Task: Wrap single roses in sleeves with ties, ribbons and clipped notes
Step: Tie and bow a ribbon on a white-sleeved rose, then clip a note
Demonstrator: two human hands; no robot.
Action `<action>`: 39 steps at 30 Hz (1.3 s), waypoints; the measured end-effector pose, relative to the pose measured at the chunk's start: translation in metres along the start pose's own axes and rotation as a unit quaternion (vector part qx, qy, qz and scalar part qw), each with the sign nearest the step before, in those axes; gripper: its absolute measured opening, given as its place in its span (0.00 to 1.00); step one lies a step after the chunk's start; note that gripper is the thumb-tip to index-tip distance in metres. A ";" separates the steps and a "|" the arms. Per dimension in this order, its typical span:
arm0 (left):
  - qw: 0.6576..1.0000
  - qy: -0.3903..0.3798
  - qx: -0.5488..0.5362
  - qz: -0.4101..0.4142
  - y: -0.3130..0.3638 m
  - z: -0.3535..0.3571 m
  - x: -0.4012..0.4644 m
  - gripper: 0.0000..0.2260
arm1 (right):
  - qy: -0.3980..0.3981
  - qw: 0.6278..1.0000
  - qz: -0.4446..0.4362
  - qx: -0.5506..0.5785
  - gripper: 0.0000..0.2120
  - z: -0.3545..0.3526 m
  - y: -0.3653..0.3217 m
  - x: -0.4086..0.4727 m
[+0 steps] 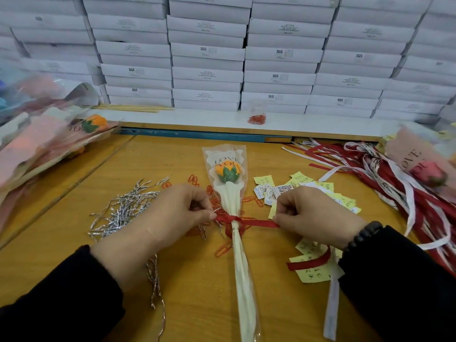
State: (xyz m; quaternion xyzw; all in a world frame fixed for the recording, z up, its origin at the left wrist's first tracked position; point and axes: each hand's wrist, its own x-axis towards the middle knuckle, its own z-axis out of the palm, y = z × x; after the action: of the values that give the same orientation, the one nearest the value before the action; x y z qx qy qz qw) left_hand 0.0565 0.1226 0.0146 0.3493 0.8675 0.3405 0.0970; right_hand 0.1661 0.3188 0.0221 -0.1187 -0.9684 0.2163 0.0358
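Observation:
An orange rose (227, 172) in a clear and cream "LOVE YOU" sleeve (240, 262) lies lengthwise in the middle of the wooden table (192, 280). A red ribbon (256, 222) crosses the sleeve's narrow neck in a knot. My left hand (170, 213) pinches the ribbon's left end beside the sleeve. My right hand (313, 218) pinches the right end, and the ribbon runs taut between them. A silver tie shows at the neck just under the knot.
Silver twist ties (123, 208) lie at the left, orange paper clips (195, 180) around the sleeve, yellow notes (311, 270) and stickers at the right. Red and white ribbons (404, 191) heap at far right. Wrapped roses (49, 141) pile at far left. White boxes (209, 55) stack behind.

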 end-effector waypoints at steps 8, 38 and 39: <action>0.996 -0.019 0.087 0.000 -0.002 -0.005 0.001 0.06 | 0.018 0.992 -0.026 -0.118 0.01 -0.004 -0.007 -0.004; 0.986 0.024 0.149 0.066 -0.003 0.003 0.001 0.11 | -0.002 0.998 -0.048 -0.035 0.12 0.017 -0.022 -0.003; 0.987 0.020 0.146 0.065 -0.003 0.002 0.001 0.11 | -0.006 0.999 -0.043 -0.030 0.12 0.017 -0.023 -0.003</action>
State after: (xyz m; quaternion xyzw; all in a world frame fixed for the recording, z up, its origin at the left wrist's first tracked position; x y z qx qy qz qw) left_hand 0.0554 0.1227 0.0117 0.4083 0.8853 0.2225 0.0056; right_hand 0.1621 0.2910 0.0164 -0.0768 -0.9789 0.1862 0.0359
